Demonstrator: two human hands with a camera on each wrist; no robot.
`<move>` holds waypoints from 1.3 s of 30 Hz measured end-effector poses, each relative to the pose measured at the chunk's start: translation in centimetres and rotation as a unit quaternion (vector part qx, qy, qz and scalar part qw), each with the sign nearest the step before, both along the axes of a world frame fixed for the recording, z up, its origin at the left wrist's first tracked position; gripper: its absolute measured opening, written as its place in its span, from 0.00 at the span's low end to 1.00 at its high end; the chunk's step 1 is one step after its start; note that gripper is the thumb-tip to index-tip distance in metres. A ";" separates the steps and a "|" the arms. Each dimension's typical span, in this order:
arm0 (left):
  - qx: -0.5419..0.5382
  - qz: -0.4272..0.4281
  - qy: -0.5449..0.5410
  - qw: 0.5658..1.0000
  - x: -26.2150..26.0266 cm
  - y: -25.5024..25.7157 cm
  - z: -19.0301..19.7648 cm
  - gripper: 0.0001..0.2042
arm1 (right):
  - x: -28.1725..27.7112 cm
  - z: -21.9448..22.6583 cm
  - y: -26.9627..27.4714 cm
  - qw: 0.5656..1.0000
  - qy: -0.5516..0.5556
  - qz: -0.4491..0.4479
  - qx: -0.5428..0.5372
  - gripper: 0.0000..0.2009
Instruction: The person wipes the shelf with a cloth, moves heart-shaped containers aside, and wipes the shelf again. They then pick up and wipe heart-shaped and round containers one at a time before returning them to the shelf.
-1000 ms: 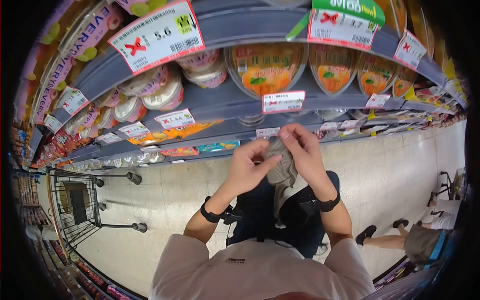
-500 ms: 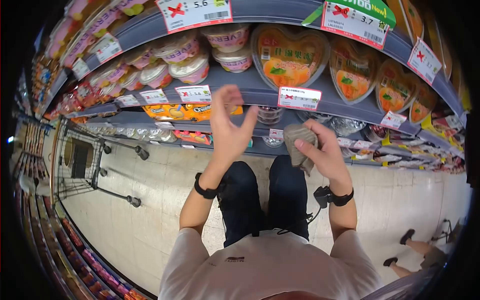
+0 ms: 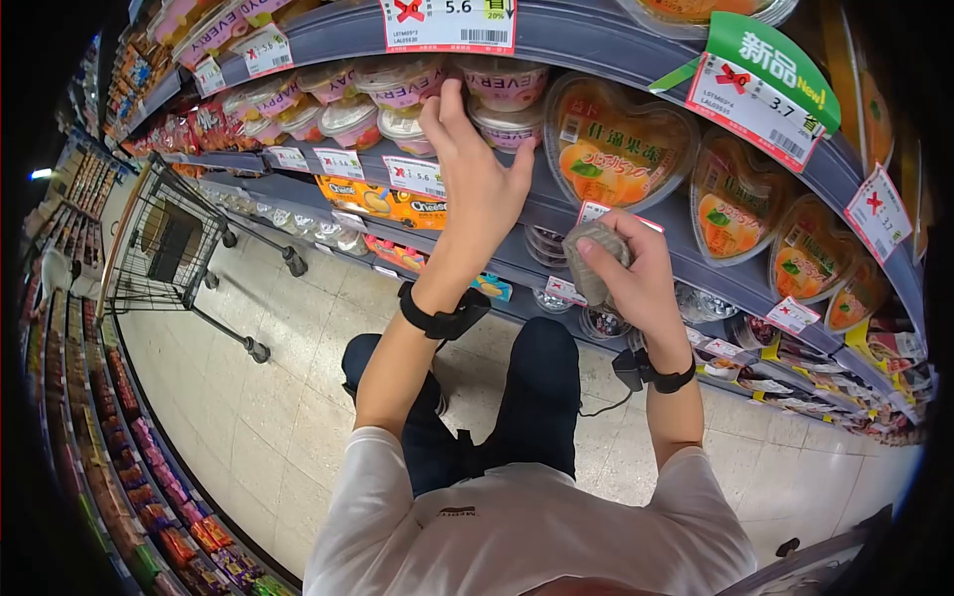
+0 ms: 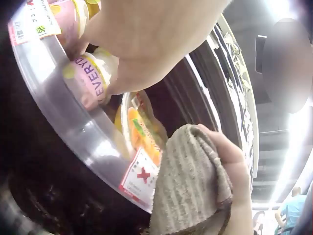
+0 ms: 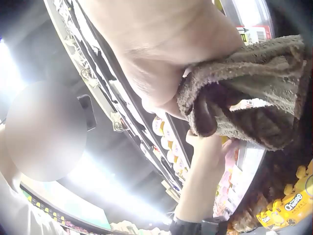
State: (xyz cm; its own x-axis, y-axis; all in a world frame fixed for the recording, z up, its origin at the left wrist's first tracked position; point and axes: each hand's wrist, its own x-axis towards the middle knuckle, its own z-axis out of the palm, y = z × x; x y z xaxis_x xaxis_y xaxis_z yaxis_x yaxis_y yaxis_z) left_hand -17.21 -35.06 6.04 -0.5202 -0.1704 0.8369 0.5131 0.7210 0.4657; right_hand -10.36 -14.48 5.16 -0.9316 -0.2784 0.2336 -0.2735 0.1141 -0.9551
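Note:
My left hand [image 3: 482,189] reaches up to the shelf, fingers and thumb spread on either side of a pink-labelled dessert cup [image 3: 507,129]. Another such cup [image 3: 505,84] is stacked on top of it. In the left wrist view the thumb side lies against the lower cup [image 4: 89,78], with the fingertips partly hidden. Lower and to the right, my right hand [image 3: 641,273] grips a folded grey-brown ribbed cloth [image 3: 593,263], thumb on top. The right wrist view shows the cloth [image 5: 254,88] hanging in loose folds from the hand.
Heart-shaped jelly tubs [image 3: 621,144] line the shelf to the right of the cups. Price tags [image 3: 452,25] hang along the shelf edge [image 3: 596,40] above. Orange snack packs [image 3: 383,204] sit on a lower shelf. A shopping cart [image 3: 164,243] stands in the aisle at left.
My left hand has let go of the cloth and moved up to the cups. The right hand keeps the cloth. The head view has shifted left along the shelf.

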 end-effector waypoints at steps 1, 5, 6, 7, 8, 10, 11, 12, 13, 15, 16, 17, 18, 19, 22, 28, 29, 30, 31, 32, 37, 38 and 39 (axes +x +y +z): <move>0.010 -0.024 -0.012 1.000 -0.2 0.1 -0.1 0.46 | -0.2 -0.4 -0.2 1.000 0.005 -0.001 -0.015 0.07; -0.102 0.075 -0.023 0.992 -0.6 0.9 0.0 0.46 | -1.6 -1.7 -1.0 0.997 0.024 -0.014 -0.067 0.07; -0.123 0.091 -0.023 0.988 -0.9 1.0 0.1 0.42 | -1.6 -1.7 -1.2 0.997 0.021 -0.009 -0.072 0.07; -0.129 0.095 -0.025 0.987 -1.0 1.2 0.3 0.42 | -1.7 -1.6 -1.3 0.996 0.001 -0.014 -0.093 0.06; -0.095 0.088 -0.060 0.990 -1.1 1.4 0.4 0.42 | -1.8 -1.5 -1.4 0.993 -0.017 -0.020 -0.113 0.05; -0.064 0.078 -0.093 0.991 -1.2 1.6 0.9 0.41 | -1.9 -1.9 -1.5 0.993 -0.008 -0.018 -0.112 0.05; -0.064 0.078 -0.095 0.990 -1.3 1.7 0.8 0.41 | -1.8 -2.0 -1.5 0.994 0.004 -0.021 -0.109 0.05; -0.060 0.077 -0.095 0.991 -1.5 1.8 0.6 0.41 | -1.7 -2.2 -1.5 0.994 0.002 -0.021 -0.109 0.05; -0.056 0.076 -0.094 0.991 -1.6 2.0 0.6 0.41 | -1.7 -2.3 -1.5 0.994 0.010 -0.023 -0.103 0.04; -0.032 0.065 -0.096 0.993 -1.9 2.2 0.3 0.40 | -1.7 -2.2 -1.5 0.995 0.019 -0.027 -0.097 0.04; -0.008 0.055 -0.098 0.994 -2.0 2.3 0.2 0.40 | -1.6 -2.0 -1.5 0.994 0.014 -0.026 -0.102 0.04; -0.008 0.052 -0.099 0.994 -2.1 2.4 0.1 0.40 | -1.4 -1.8 -1.4 0.994 0.008 -0.026 -0.107 0.05; -0.016 0.063 -0.095 0.993 -2.2 2.3 0.0 0.40 | -1.3 -1.9 -1.1 0.994 0.007 -0.029 -0.105 0.05; -0.024 0.074 -0.090 0.993 -2.4 2.3 0.1 0.41 | -1.4 -2.1 -0.9 0.994 0.013 -0.030 -0.101 0.05; -0.001 0.058 -0.064 0.996 -2.5 2.2 0.6 0.42 | -1.4 -2.7 -0.7 0.994 0.014 -0.029 -0.103 0.05; -0.035 0.094 -0.071 0.992 -2.6 1.5 0.4 0.44 | -1.1 -3.0 -0.9 0.993 0.001 -0.031 -0.112 0.05; -0.035 0.091 -0.072 0.993 -2.4 1.4 0.6 0.44 | -1.0 -3.0 -0.9 0.994 0.003 -0.036 -0.106 0.05; -0.049 0.104 -0.091 0.989 -2.4 1.4 0.8 0.44 | -0.9 -3.1 -0.9 0.994 0.002 -0.039 -0.105 0.05; -0.062 0.117 -0.109 0.985 -2.4 1.4 0.9 0.44 | -0.9 -3.1 -1.0 0.994 0.008 -0.041 -0.105 0.05; -0.061 0.114 -0.109 0.986 -2.5 1.4 0.9 0.44 | -0.8 -3.1 -1.0 0.994 0.013 -0.044 -0.104 0.05; -0.037 0.128 -0.084 0.988 -3.0 1.6 0.5 0.41 | -0.4 -2.7 -0.8 0.993 0.005 -0.054 -0.105 0.05; -0.035 0.125 -0.084 0.988 -3.0 1.6 0.4 0.41 | -0.5 -2.9 -0.8 0.993 0.002 -0.055 -0.107 0.05; -0.033 0.128 -0.090 0.987 -2.9 1.7 0.5 0.39 | -0.5 -3.1 -0.7 0.993 0.003 -0.057 -0.105 0.05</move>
State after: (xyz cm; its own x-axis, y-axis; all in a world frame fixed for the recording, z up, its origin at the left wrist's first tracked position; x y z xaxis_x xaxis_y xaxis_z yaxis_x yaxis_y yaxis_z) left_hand -20.09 -33.37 6.54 -0.6082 -0.2628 0.7491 0.2246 0.8481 0.4798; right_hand -10.88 -15.20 2.09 -0.9526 -0.1166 0.2811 -0.2761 -0.0574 -0.9594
